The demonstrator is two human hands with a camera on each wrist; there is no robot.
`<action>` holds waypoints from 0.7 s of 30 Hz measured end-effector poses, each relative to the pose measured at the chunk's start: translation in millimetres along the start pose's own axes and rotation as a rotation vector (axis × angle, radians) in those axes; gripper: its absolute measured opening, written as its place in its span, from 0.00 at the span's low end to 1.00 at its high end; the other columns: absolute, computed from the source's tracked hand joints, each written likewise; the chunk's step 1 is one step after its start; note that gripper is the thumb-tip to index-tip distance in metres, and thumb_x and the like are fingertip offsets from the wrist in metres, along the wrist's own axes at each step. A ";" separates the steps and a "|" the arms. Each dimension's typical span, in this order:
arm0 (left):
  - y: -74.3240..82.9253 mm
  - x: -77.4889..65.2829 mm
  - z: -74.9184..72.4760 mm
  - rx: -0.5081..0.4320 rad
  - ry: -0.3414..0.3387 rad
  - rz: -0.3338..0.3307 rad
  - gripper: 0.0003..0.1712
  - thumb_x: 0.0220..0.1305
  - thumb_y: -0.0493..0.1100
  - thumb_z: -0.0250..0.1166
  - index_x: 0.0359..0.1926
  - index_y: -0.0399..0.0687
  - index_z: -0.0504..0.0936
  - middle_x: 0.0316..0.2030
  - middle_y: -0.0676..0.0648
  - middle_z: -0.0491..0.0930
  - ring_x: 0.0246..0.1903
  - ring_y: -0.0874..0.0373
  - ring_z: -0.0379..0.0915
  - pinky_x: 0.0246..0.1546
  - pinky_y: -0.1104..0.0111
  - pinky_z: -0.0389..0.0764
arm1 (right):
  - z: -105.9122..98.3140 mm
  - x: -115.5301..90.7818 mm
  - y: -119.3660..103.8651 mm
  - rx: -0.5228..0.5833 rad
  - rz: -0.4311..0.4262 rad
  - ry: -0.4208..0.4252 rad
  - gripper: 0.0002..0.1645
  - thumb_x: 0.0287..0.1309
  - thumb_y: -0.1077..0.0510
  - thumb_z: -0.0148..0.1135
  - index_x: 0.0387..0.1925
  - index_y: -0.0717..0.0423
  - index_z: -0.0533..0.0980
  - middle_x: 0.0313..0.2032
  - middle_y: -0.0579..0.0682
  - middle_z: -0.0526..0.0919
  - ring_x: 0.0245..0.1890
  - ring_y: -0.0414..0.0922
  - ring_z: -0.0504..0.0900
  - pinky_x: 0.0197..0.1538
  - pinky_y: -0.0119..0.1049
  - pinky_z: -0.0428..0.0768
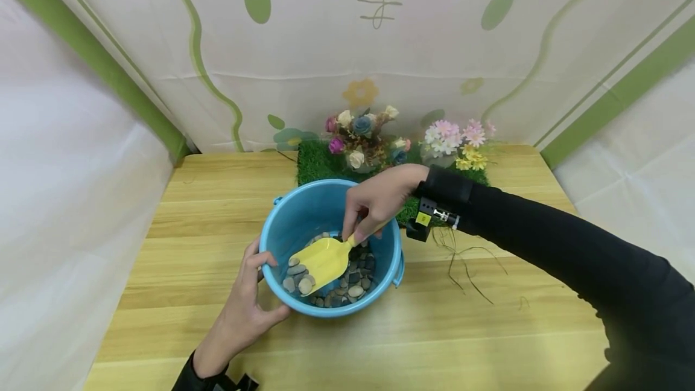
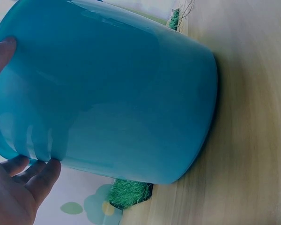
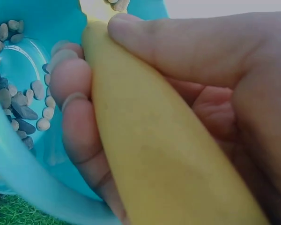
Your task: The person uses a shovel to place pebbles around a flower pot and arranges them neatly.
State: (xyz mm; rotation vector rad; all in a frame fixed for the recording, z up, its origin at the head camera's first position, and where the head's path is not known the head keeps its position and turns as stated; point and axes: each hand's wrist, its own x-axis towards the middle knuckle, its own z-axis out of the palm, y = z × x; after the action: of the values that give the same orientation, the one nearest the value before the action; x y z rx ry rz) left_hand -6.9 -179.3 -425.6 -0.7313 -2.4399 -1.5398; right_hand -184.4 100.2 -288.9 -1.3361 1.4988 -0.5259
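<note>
A blue plastic bucket [image 1: 335,312] stands on the wooden table with small pebbles [image 1: 355,291] over its bottom. My left hand [image 1: 251,300] holds its left side, a fingertip over the rim and the thumb against the outside; in the left wrist view the fingers [image 2: 44,180] press the outer wall. Inside the bucket, my right hand [image 1: 377,201] grips the handle of a yellow toy shovel [image 1: 324,259]. Several grey and white pebbles [image 1: 297,276] lie at the shovel's front end, which points left. The right wrist view shows the thumb along the top of the yellow handle [image 3: 150,140].
Behind the bucket lies a green artificial grass mat [image 1: 315,162]. A mixed bunch of flowers [image 1: 362,131] and a pink, white and yellow bunch [image 1: 453,140] stand on it. Thin dark strands [image 1: 461,258] lie on the table [image 1: 488,330] to the right. A printed cloth [image 1: 326,47] hangs behind.
</note>
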 end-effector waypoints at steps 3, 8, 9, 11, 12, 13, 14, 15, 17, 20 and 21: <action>0.1 -0.2 0.2 0.001 -0.002 -0.002 0.42 0.46 0.37 0.80 0.56 0.42 0.61 0.75 0.41 0.51 0.64 0.32 0.59 0.48 0.38 0.77 | 0.8 -5.0 -3.1 0.015 0.030 0.021 0.18 0.76 0.62 0.53 0.61 0.61 0.79 0.48 0.48 0.86 0.33 0.47 0.81 0.45 0.38 0.82; 0.9 0.0 0.1 0.012 -0.006 -0.009 0.42 0.46 0.35 0.80 0.56 0.41 0.61 0.75 0.40 0.51 0.64 0.33 0.60 0.48 0.38 0.78 | 1.3 -12.4 -6.4 0.039 0.034 0.047 0.18 0.75 0.62 0.54 0.61 0.60 0.79 0.46 0.45 0.86 0.33 0.47 0.81 0.43 0.40 0.82; 1.1 0.1 0.1 0.015 -0.006 -0.007 0.43 0.45 0.34 0.80 0.56 0.40 0.61 0.75 0.40 0.51 0.64 0.33 0.60 0.48 0.38 0.78 | 1.4 -14.3 -6.5 0.042 0.033 0.053 0.18 0.76 0.62 0.54 0.61 0.60 0.79 0.47 0.45 0.85 0.34 0.48 0.81 0.43 0.40 0.82; 1.2 0.2 0.2 0.019 -0.005 -0.007 0.43 0.45 0.33 0.80 0.55 0.39 0.61 0.74 0.40 0.51 0.64 0.34 0.60 0.47 0.39 0.78 | 1.5 -18.5 -6.1 0.039 0.035 0.065 0.19 0.76 0.61 0.53 0.62 0.61 0.78 0.50 0.47 0.85 0.36 0.49 0.83 0.45 0.41 0.83; 1.6 0.2 0.2 0.018 -0.003 -0.005 0.43 0.44 0.33 0.80 0.55 0.39 0.61 0.74 0.39 0.51 0.64 0.34 0.60 0.48 0.39 0.79 | 1.6 -20.8 -5.5 0.039 0.041 0.072 0.19 0.76 0.61 0.53 0.62 0.61 0.78 0.52 0.48 0.85 0.37 0.49 0.83 0.46 0.41 0.83; 1.6 0.2 0.2 0.018 -0.002 -0.005 0.43 0.44 0.33 0.80 0.55 0.39 0.61 0.74 0.39 0.51 0.64 0.34 0.60 0.47 0.39 0.79 | 2.0 -23.1 -5.2 0.036 0.043 0.079 0.19 0.76 0.61 0.53 0.63 0.61 0.78 0.53 0.48 0.84 0.39 0.49 0.84 0.47 0.41 0.83; 1.2 0.1 0.2 0.019 -0.002 -0.003 0.43 0.44 0.33 0.80 0.55 0.38 0.61 0.74 0.39 0.51 0.64 0.34 0.60 0.47 0.39 0.79 | 2.4 -25.6 -4.7 0.038 0.048 0.086 0.19 0.76 0.61 0.53 0.63 0.61 0.77 0.55 0.49 0.83 0.41 0.49 0.84 0.48 0.41 0.83; 1.3 0.1 0.2 0.018 -0.001 -0.004 0.43 0.44 0.33 0.80 0.55 0.38 0.61 0.74 0.39 0.51 0.64 0.34 0.60 0.47 0.39 0.79 | 2.7 -27.9 -3.7 0.036 0.046 0.093 0.19 0.76 0.61 0.53 0.63 0.61 0.77 0.55 0.49 0.83 0.41 0.48 0.84 0.48 0.41 0.83; 1.8 0.3 0.0 0.016 0.001 -0.006 0.43 0.44 0.33 0.80 0.55 0.38 0.61 0.74 0.39 0.51 0.64 0.34 0.60 0.47 0.39 0.79 | 3.9 -33.2 -3.6 0.037 0.056 0.111 0.19 0.76 0.60 0.54 0.63 0.60 0.77 0.57 0.49 0.82 0.43 0.47 0.84 0.48 0.41 0.83; 1.9 0.5 0.2 0.016 0.005 -0.004 0.43 0.43 0.33 0.80 0.55 0.38 0.61 0.74 0.39 0.52 0.64 0.33 0.60 0.47 0.39 0.79 | 5.6 -43.1 -4.4 0.048 0.052 0.142 0.20 0.76 0.59 0.54 0.64 0.57 0.77 0.56 0.50 0.83 0.42 0.46 0.84 0.47 0.40 0.81; 2.0 0.6 0.2 0.016 0.007 -0.003 0.43 0.44 0.34 0.80 0.55 0.38 0.61 0.74 0.39 0.52 0.64 0.34 0.60 0.48 0.39 0.79 | 6.0 -46.6 -4.8 0.049 0.046 0.152 0.20 0.76 0.59 0.54 0.64 0.56 0.77 0.56 0.50 0.83 0.40 0.46 0.83 0.45 0.41 0.81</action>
State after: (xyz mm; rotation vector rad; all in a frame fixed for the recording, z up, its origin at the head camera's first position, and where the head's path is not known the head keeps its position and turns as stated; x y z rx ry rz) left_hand -6.4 -178.2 -423.8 -0.7185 -2.4469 -1.5189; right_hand -183.0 143.1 -269.0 -1.2436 1.6261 -0.6426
